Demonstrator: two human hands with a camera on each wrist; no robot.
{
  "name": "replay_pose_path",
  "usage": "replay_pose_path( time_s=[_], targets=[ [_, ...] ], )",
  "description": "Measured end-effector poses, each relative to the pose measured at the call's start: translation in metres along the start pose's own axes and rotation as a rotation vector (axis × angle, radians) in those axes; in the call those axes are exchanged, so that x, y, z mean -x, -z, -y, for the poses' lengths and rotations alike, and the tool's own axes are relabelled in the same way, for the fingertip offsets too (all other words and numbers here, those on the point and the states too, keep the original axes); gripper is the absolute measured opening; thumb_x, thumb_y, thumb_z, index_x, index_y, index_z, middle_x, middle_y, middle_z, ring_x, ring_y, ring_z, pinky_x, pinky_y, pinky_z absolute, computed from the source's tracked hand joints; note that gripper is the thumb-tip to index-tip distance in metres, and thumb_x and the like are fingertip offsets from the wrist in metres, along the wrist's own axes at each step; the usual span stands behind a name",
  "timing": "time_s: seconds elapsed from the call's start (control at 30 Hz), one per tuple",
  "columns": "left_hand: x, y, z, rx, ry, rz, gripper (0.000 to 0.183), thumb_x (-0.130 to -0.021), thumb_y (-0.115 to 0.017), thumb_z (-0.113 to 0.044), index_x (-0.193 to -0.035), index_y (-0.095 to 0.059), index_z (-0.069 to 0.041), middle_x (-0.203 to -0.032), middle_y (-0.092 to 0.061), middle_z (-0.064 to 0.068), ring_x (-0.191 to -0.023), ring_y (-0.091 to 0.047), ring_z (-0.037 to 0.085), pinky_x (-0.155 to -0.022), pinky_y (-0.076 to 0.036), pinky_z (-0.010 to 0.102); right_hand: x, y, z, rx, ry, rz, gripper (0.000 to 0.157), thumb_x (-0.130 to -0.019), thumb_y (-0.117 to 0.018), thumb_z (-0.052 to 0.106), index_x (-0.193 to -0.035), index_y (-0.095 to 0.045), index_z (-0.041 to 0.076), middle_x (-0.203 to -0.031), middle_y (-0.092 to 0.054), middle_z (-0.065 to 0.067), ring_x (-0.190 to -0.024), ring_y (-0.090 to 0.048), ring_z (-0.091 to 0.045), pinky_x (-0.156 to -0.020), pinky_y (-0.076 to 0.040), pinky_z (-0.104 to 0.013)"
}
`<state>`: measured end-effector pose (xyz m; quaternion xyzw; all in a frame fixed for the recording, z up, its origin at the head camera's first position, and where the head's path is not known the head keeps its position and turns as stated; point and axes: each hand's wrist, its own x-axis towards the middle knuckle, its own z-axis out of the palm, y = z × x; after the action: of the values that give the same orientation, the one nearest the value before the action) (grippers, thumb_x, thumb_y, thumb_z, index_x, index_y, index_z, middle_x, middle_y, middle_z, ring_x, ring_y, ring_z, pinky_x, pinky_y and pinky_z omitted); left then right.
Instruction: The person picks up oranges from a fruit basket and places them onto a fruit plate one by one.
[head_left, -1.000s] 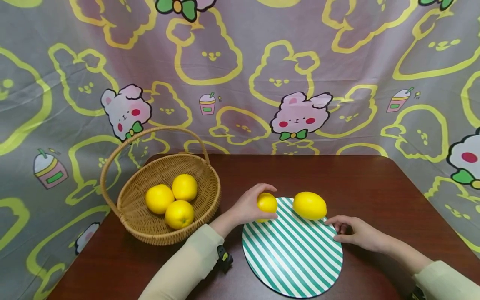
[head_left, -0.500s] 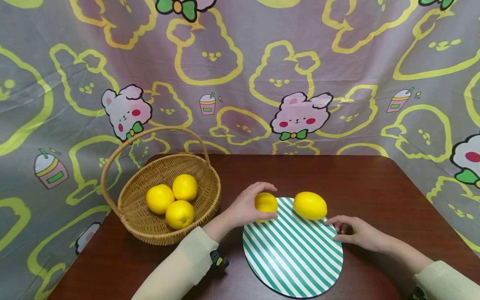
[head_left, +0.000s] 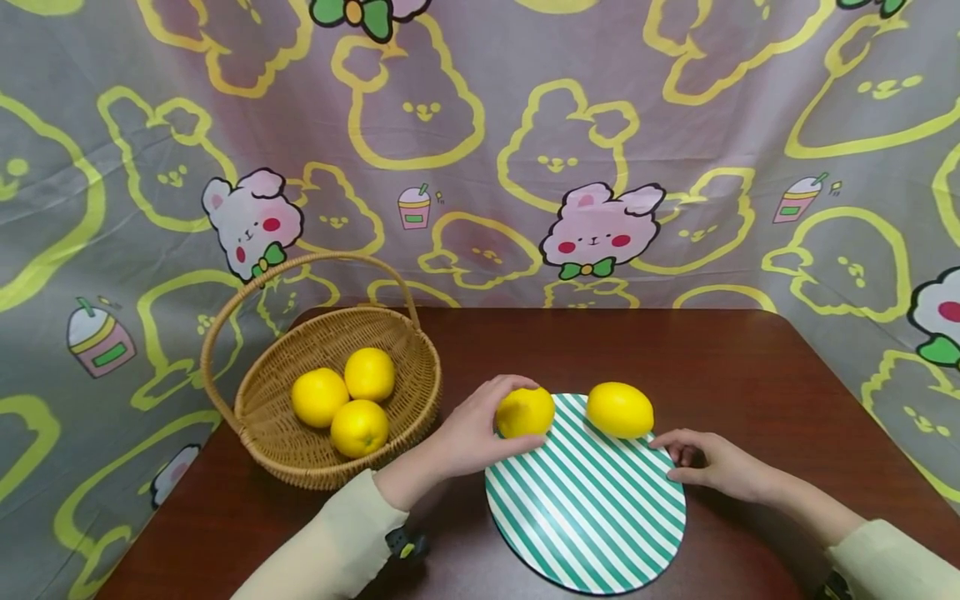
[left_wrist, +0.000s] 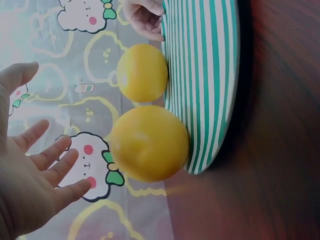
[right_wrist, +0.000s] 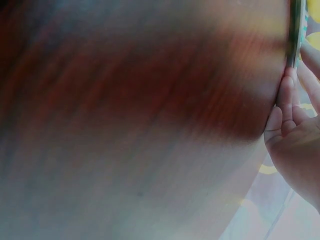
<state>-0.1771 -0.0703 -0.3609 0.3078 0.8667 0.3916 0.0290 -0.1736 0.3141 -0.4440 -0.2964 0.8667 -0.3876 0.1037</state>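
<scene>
On the far left part of a round green-and-white striped board point(head_left: 585, 508) rests a round yellow fruit point(head_left: 527, 412), like an orange. My left hand point(head_left: 472, 425) is beside it with thumb and fingers spread, and the left wrist view shows a gap between the hand point(left_wrist: 35, 170) and the fruit point(left_wrist: 150, 145). A lemon point(head_left: 620, 410) lies just right of it at the board's far edge. My right hand point(head_left: 712, 467) holds the board's right rim between thumb and index finger, the other fingers curled. In the right wrist view, the fingers point(right_wrist: 285, 95) meet the rim.
A wicker basket point(head_left: 416, 417) with a tall handle stands at the left, holding 3 yellow fruits point(head_left: 360, 429). All of it is on a dark brown table point(head_left: 675, 350). A patterned curtain point(head_left: 465, 92) hangs behind the table.
My left hand has drawn back to the left, uncovering more of the round fruit, which appears slightly shifted left. The right hand, board, lemon and basket have stayed put.
</scene>
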Motion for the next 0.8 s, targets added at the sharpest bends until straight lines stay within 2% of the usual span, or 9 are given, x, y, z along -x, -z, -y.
replay_pose_path(
  time_s=[0.13, 0.37, 0.47, 0.8],
  targets=[
    [0.009, 0.011, -0.004, -0.046, -0.015, -0.010, 0.062, -0.083, -0.077, -0.037, -0.134, -0.048, -0.019, -0.132, -0.051, 0.003, -0.114, -0.050, 0.022, -0.096, -0.044, 0.043, 0.000, 0.000, 0.000, -0.004, -0.003, 0.004, 0.036, -0.089, -0.070, 0.011, -0.122, -0.059, 0.000, -0.089, -0.053, 0.002, -0.076, -0.051, -0.010, -0.062, -0.043, -0.024],
    [0.021, 0.035, -0.010, -0.110, -0.046, -0.020, 0.063, -0.081, -0.078, -0.037, -0.134, -0.048, -0.022, -0.131, -0.050, -0.008, -0.121, -0.044, 0.009, -0.102, -0.040, 0.039, -0.001, 0.001, 0.000, -0.006, -0.015, 0.011, 0.037, -0.089, -0.070, 0.012, -0.122, -0.059, 0.000, -0.089, -0.053, 0.003, -0.076, -0.050, -0.010, -0.062, -0.043, -0.024],
    [0.024, 0.045, -0.010, -0.115, -0.056, -0.022, 0.062, -0.082, -0.078, -0.036, -0.135, -0.048, -0.023, -0.133, -0.049, -0.010, -0.121, -0.044, 0.008, -0.101, -0.040, 0.039, -0.002, 0.001, 0.000, -0.001, -0.022, 0.011, 0.037, -0.089, -0.070, 0.011, -0.122, -0.059, 0.000, -0.089, -0.053, 0.003, -0.076, -0.050, -0.010, -0.062, -0.043, -0.024],
    [0.034, 0.078, -0.006, -0.152, -0.017, -0.008, 0.061, -0.084, -0.076, -0.039, -0.135, -0.047, -0.023, -0.136, -0.048, -0.008, -0.125, -0.044, 0.015, -0.103, -0.039, 0.043, -0.002, 0.001, 0.003, -0.020, -0.077, 0.028, 0.039, -0.089, -0.071, 0.015, -0.124, -0.059, 0.001, -0.090, -0.053, 0.001, -0.077, -0.050, -0.011, -0.064, -0.043, -0.024]
  ],
)
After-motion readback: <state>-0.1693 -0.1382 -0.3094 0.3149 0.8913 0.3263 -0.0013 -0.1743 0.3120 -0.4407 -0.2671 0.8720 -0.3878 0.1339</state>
